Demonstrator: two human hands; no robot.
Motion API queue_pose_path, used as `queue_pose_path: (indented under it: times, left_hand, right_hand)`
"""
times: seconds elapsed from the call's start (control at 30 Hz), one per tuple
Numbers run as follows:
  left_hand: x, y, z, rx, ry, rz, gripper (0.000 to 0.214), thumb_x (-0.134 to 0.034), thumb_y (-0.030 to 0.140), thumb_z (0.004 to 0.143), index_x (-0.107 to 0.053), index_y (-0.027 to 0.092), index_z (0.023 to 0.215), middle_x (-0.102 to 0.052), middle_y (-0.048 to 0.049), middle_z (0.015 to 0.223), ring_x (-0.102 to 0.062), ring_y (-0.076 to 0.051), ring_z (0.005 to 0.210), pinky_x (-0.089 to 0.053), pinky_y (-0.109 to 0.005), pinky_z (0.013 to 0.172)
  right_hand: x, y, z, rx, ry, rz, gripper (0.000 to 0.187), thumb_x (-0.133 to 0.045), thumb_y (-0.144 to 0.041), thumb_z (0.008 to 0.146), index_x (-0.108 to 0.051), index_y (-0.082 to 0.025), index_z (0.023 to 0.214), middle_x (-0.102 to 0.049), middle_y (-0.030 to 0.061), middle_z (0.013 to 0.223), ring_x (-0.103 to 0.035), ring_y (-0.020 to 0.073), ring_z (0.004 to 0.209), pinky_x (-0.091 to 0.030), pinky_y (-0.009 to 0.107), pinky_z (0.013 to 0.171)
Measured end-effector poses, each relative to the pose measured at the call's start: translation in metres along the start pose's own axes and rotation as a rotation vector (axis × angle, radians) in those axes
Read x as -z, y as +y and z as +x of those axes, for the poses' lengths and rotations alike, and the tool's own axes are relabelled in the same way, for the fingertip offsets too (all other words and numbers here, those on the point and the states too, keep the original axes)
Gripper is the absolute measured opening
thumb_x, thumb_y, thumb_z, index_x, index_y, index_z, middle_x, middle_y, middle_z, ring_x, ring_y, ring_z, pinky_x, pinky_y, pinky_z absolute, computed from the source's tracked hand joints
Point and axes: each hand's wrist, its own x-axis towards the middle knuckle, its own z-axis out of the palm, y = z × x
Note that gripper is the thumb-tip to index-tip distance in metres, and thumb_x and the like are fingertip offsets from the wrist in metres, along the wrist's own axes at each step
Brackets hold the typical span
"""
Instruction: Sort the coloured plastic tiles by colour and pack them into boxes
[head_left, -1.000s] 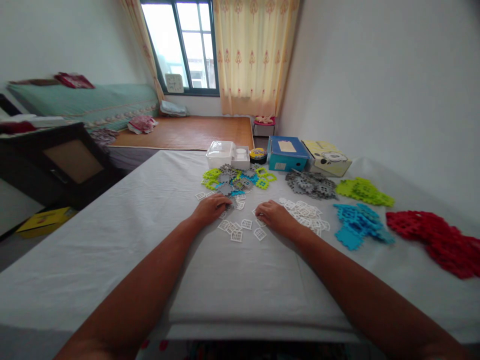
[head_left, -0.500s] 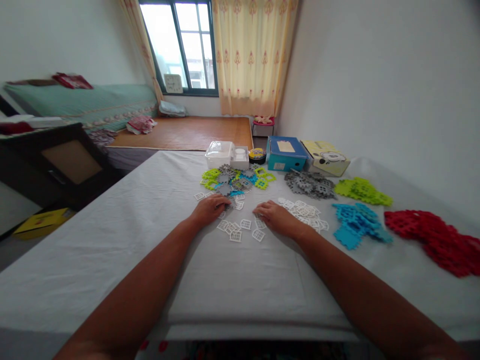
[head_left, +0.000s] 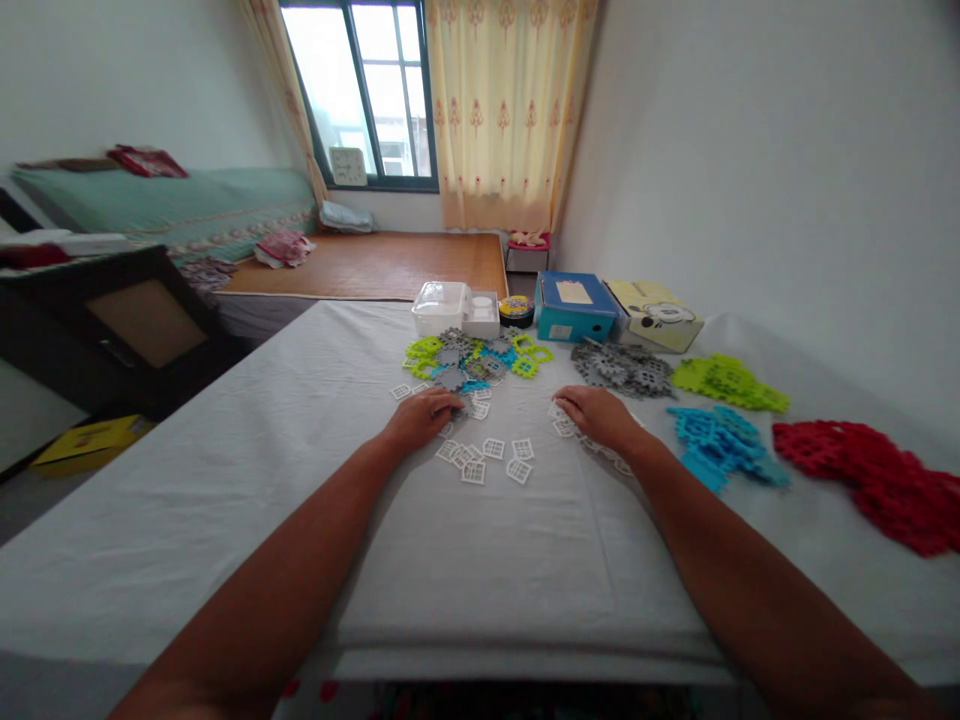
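Note:
My left hand (head_left: 424, 419) rests on the cloth by the near edge of a mixed heap of grey, green and blue toothed plastic pieces (head_left: 452, 378). Its fingers are curled together, and whatever they may hold is hidden. Over a pile of white plastic window pieces (head_left: 606, 452) lies my right hand (head_left: 598, 412). Thumb and fingertips are pinched at the pile's left end, where a white window piece (head_left: 556, 408) shows at the tips. Between the hands, several loose white window pieces (head_left: 472, 471) lie flat.
Sorted piles stand to the right: grey (head_left: 622, 368), green (head_left: 729, 382), blue (head_left: 724, 445) and red (head_left: 877, 480). Along the back are a clear plastic box (head_left: 441, 308), a round tin (head_left: 517, 311), a blue box (head_left: 575, 306) and a yellow box (head_left: 654, 315).
My right hand has moved right, from the loose white window pieces onto the white pile. My left hand has stayed in place.

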Motion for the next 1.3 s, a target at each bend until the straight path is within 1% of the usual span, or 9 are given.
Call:
queue_pose_path:
  times: [0.13, 0.27, 0.37, 0.5, 0.63, 0.83, 0.93, 1.13, 1.3]
  left_hand:
    - [0.000, 0.000, 0.000, -0.004, 0.006, 0.009, 0.031, -0.046, 0.015, 0.083, -0.072, 0.025, 0.099, -0.071, -0.0010, 0.097, -0.064, -0.015, 0.090, -0.050, -0.026, 0.085]
    - [-0.001, 0.000, 0.001, 0.000, 0.003, 0.025, 0.032, -0.046, 0.015, 0.083, -0.072, 0.024, 0.099, -0.071, -0.0011, 0.098, -0.064, -0.015, 0.091, -0.049, -0.027, 0.087]
    - [-0.001, -0.001, 0.000, -0.004, 0.006, 0.033, 0.031, -0.046, 0.015, 0.083, -0.072, 0.024, 0.099, -0.070, -0.0018, 0.098, -0.064, -0.016, 0.091, -0.050, -0.027, 0.086]
    - [-0.002, -0.002, 0.000, -0.010, 0.010, 0.035, 0.031, -0.046, 0.015, 0.084, -0.072, 0.025, 0.100, -0.070, -0.0009, 0.099, -0.064, -0.015, 0.092, -0.049, -0.027, 0.088]
    - [-0.003, -0.004, -0.001, -0.014, 0.007, 0.034, 0.031, -0.046, 0.016, 0.085, -0.072, 0.024, 0.100, -0.070, -0.0010, 0.099, -0.064, -0.015, 0.093, -0.049, -0.026, 0.088]
    - [-0.002, -0.004, -0.001, -0.021, -0.011, 0.034, 0.031, -0.046, 0.016, 0.085, -0.071, 0.024, 0.101, -0.070, -0.0012, 0.101, -0.063, -0.016, 0.095, -0.049, -0.027, 0.088]
    - [-0.002, -0.005, -0.001, -0.032, -0.010, 0.031, 0.032, -0.046, 0.016, 0.085, -0.071, 0.024, 0.102, -0.070, -0.0009, 0.100, -0.063, -0.015, 0.095, -0.048, -0.027, 0.088]
    - [-0.004, -0.006, -0.001, -0.016, -0.007, 0.030, 0.032, -0.045, 0.016, 0.085, -0.071, 0.024, 0.101, -0.070, -0.0016, 0.100, -0.064, -0.016, 0.093, -0.049, -0.027, 0.087]
    - [-0.001, -0.002, 0.000, -0.015, -0.008, 0.026, 0.031, -0.047, 0.015, 0.084, -0.071, 0.023, 0.101, -0.070, -0.0016, 0.099, -0.063, -0.015, 0.093, -0.049, -0.026, 0.087]
  right_hand:
    - [0.006, 0.019, -0.003, -0.089, 0.034, -0.070, 0.018, -0.058, -0.029, 0.087, -0.070, -0.023, 0.099, -0.070, 0.0047, 0.092, -0.063, 0.0160, 0.078, -0.042, 0.024, 0.065]
    - [0.006, 0.002, -0.005, 0.055, 0.110, 0.086, 0.019, -0.060, -0.028, 0.087, -0.070, -0.020, 0.101, -0.066, 0.0080, 0.104, -0.061, 0.0142, 0.077, -0.046, 0.026, 0.071]
    - [0.003, -0.029, -0.010, 0.317, -0.063, 0.347, 0.032, -0.063, -0.039, 0.086, -0.067, -0.022, 0.113, -0.064, 0.0081, 0.113, -0.062, 0.0150, 0.085, -0.049, 0.029, 0.080]
    - [-0.002, -0.057, -0.017, 0.573, -0.267, 0.380, 0.063, -0.076, -0.052, 0.071, -0.062, -0.026, 0.126, -0.060, 0.0090, 0.127, -0.052, 0.0244, 0.115, -0.042, 0.039, 0.100]
    - [-0.008, -0.057, -0.014, 0.555, -0.260, 0.385, 0.044, -0.074, -0.043, 0.078, -0.067, -0.023, 0.116, -0.064, 0.0077, 0.121, -0.055, 0.0222, 0.111, -0.041, 0.038, 0.099]
    - [-0.016, -0.053, -0.009, 0.518, -0.110, 0.330, 0.022, -0.058, -0.032, 0.091, -0.070, -0.018, 0.104, -0.071, 0.0087, 0.104, -0.063, 0.0194, 0.097, -0.045, 0.034, 0.091]
    - [-0.023, -0.051, -0.008, 0.448, -0.025, 0.246, 0.025, -0.047, -0.026, 0.096, -0.069, -0.016, 0.103, -0.072, 0.0097, 0.100, -0.064, 0.0193, 0.092, -0.048, 0.032, 0.086]
    - [-0.022, -0.051, -0.009, 0.433, -0.023, 0.192, 0.023, -0.050, -0.028, 0.095, -0.070, -0.018, 0.101, -0.072, 0.0077, 0.097, -0.061, 0.0201, 0.094, -0.048, 0.033, 0.087]
    - [-0.019, -0.052, -0.011, 0.496, -0.075, 0.286, 0.034, -0.068, -0.043, 0.083, -0.069, -0.020, 0.107, -0.069, 0.0082, 0.108, -0.058, 0.0216, 0.101, -0.047, 0.035, 0.091]
